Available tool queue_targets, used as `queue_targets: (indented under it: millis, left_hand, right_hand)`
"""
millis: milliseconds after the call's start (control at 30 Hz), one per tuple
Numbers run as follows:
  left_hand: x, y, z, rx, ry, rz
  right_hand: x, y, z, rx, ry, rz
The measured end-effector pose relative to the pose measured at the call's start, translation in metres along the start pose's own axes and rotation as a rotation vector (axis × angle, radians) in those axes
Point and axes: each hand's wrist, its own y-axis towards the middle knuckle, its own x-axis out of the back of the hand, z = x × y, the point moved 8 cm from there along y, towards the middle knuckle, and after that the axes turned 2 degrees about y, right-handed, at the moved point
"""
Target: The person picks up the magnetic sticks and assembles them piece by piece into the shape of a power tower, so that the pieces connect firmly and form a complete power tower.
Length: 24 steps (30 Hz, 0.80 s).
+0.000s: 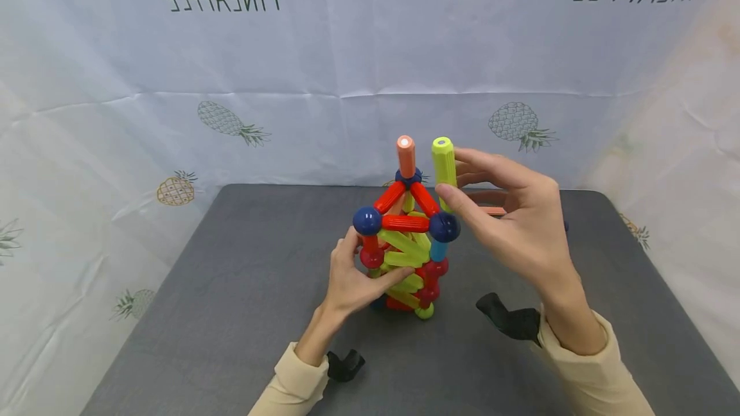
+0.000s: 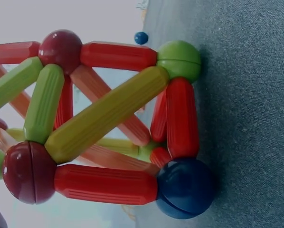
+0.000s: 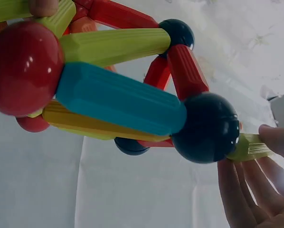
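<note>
A tower of magnetic rods and balls (image 1: 406, 223) stands on the grey table, with red, yellow-green, orange and blue rods. My left hand (image 1: 354, 281) grips its middle, thumb across the front and fingers around the left side. Above the top triangle, my right hand (image 1: 517, 214) pinches a yellow-green magnetic rod (image 1: 444, 162) between thumb and fingers. That rod's lower end meets the dark blue ball (image 3: 206, 127) at the top right corner. From the rear top ball an orange rod (image 1: 406, 158) points upward. Low in the tower, the left wrist view shows a dark blue ball (image 2: 186, 188) on the table.
Behind my right hand lies an orange rod (image 1: 494, 211), partly hidden, with a dark ball (image 1: 566, 226) beyond. Black straps (image 1: 511, 318) hang at both wrists. A pale cloth with pineapple prints (image 1: 347, 50) hangs behind the grey table (image 1: 260, 262).
</note>
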Motion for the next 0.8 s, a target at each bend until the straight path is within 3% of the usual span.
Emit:
queue_targets:
  millis: [200,800]
  left_hand:
    - [-0.002,0.0,-0.001,0.012,0.006,0.008]
    - [-0.002,-0.001,-0.003,0.0,0.002,-0.006]
  right_hand:
    - [-0.011,0.001,-0.003,-0.004,0.018,0.069]
    - [-0.017,0.003,-0.005,0.054,-0.049,0.114]
